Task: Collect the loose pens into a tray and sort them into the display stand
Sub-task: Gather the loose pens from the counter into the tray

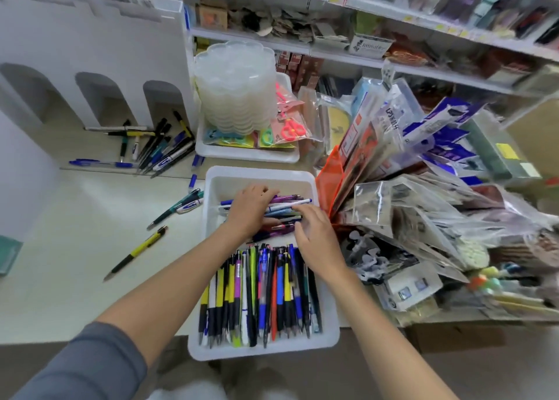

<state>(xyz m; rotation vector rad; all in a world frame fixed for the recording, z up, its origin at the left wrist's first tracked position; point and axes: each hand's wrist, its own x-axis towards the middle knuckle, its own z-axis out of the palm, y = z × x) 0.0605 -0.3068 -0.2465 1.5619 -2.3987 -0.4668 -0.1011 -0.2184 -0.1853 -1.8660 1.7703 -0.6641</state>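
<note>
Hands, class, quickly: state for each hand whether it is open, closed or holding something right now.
Left hand: fingers curled round the crosswise pens in the tray.
Right hand: open, fingertips touching those pens.

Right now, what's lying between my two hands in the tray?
Head view: a bunch of crosswise pens in the white tray, spanning from the left hand to the right hand, both touching it.

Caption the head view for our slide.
Left hand and right hand touch loose coloured pens in a white plastic tray.
</note>
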